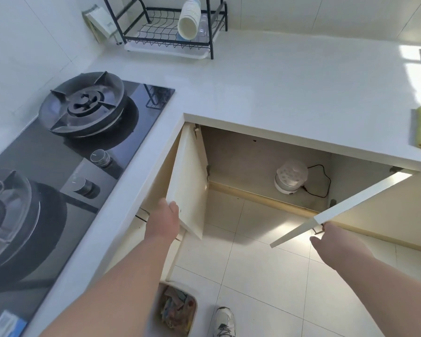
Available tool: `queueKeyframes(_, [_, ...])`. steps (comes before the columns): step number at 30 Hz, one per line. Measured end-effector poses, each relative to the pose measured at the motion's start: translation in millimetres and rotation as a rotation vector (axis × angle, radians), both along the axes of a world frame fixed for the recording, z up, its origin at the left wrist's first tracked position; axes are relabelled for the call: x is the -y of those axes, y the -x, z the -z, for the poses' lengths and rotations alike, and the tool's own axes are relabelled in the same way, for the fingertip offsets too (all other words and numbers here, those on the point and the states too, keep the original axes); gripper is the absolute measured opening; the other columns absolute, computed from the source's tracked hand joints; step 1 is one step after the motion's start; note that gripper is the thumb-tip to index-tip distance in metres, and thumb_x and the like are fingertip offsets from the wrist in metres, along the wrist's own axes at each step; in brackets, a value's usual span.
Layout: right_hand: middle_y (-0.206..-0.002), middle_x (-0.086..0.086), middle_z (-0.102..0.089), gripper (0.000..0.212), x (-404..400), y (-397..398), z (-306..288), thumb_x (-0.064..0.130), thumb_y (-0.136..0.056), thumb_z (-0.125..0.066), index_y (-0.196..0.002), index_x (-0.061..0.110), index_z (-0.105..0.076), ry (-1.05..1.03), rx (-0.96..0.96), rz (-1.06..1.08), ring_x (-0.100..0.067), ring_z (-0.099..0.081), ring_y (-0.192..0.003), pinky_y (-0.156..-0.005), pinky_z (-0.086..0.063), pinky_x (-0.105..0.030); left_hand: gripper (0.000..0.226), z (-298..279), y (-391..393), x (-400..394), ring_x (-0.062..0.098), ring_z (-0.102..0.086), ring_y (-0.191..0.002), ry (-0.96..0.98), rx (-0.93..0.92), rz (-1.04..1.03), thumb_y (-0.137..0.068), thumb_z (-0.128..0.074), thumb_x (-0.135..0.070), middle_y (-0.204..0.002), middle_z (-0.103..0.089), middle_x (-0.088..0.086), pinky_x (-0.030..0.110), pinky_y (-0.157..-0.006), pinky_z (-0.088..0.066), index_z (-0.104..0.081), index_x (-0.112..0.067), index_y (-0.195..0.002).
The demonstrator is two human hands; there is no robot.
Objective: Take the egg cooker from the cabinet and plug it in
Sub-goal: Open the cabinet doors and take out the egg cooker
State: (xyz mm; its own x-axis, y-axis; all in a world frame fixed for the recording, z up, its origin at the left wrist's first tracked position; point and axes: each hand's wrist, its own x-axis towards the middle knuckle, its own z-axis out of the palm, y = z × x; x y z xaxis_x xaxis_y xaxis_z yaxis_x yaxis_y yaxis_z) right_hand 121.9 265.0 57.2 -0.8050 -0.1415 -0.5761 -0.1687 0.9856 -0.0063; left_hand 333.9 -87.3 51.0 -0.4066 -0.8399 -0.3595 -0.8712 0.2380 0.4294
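Left hand (167,221) on open cabinet door (188,181) (no legible writing anywhere)

Both cabinet doors stand swung wide, the left door (190,181) and right door (338,210) flanking an unobstructed opening under the bench (277,88) edge. Inside, bare cabinet floor (241,176) surrounds the egg cooker (291,177) near the back wall. Its black cord (326,183) loops just beside it towards the right rear corner.

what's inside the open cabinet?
The egg cooker stands on the cabinet floor near the back, its black cord looping to its right. The plug end is not visible; the left door hides the left side.
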Motion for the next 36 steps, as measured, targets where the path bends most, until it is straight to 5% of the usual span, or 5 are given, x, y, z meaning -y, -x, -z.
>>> queueKeyframes(4, [-0.092,0.007,-0.066,0.024,-10.1,0.1,2.3,0.026,-0.11,-0.036,-0.118,0.025,-0.059,-0.04,-0.053,-0.035,-0.019,-0.066,-0.086,-0.083,-0.061,-0.04,0.033,-2.4,1.1,-1.4,0.04,-0.065,-0.102,-0.014,-0.017,-0.035,-0.113,-0.03,-0.03,-0.102,-0.065,0.006,0.045,-0.079,-0.048,-0.048,-0.007,-0.128])
queueKeyframes(8, [-0.09,0.013,-0.058,0.037,-25.9,2.1,-0.9,0.014,-0.102,-0.036,-0.118,0.034,-0.063,-0.076,-0.062,-0.063,-0.018,-0.063,-0.088,-0.067,-0.05,-0.03,0.069,2.6,4.3,-19.6,0.046,-0.05,-0.14,-0.033,-0.125,-0.126,-0.108,-0.05,-0.031,-0.161,-0.043,0.025,0.055,-0.109,-0.047,-0.017,-0.01,-0.165])
queueKeyframes(14, [-0.081,0.013,-0.054,0.037,-47.0,-3.4,-1.1,0.007,-0.091,-0.038,-0.107,0.032,-0.061,-0.052,-0.009,-0.094,-0.015,-0.056,-0.074,-0.053,-0.036,-0.028,0.105,3.2,24.7,-90.0,0.054,-0.028,-0.145,0.089,0.004,-0.254,-0.094,-0.072,-0.031,-0.166,-0.019,0.032,0.068,-0.113,-0.036,0.001,-0.018,-0.168])
queueKeyframes(29, [-0.083,0.008,-0.062,0.032,-225.8,2.6,-13.5,0.003,-0.078,-0.033,-0.076,0.029,-0.052,-0.076,0.085,0.178,-0.015,-0.053,-0.065,-0.058,-0.042,-0.027,0.077,6.7,102.1,-241.7,0.042,-0.041,-0.146,-0.153,0.129,0.289,-0.102,-0.052,-0.061,-0.157,-0.049,0.021,0.051,-0.121,-0.034,-0.041,-0.013,-0.161])
queueKeyframes(36, [-0.098,-0.001,-0.07,0.033,-273.7,23.9,-15.2,0.011,-0.102,-0.037,-0.107,0.018,-0.069,0.084,0.116,0.265,-0.026,-0.063,-0.086,-0.076,-0.055,-0.038,0.074,5.1,111.5,-266.7,0.043,-0.043,-0.146,-0.188,0.103,0.33,-0.105,-0.047,-0.06,-0.156,-0.049,0.025,0.052,-0.119,-0.036,-0.043,-0.01,-0.159])
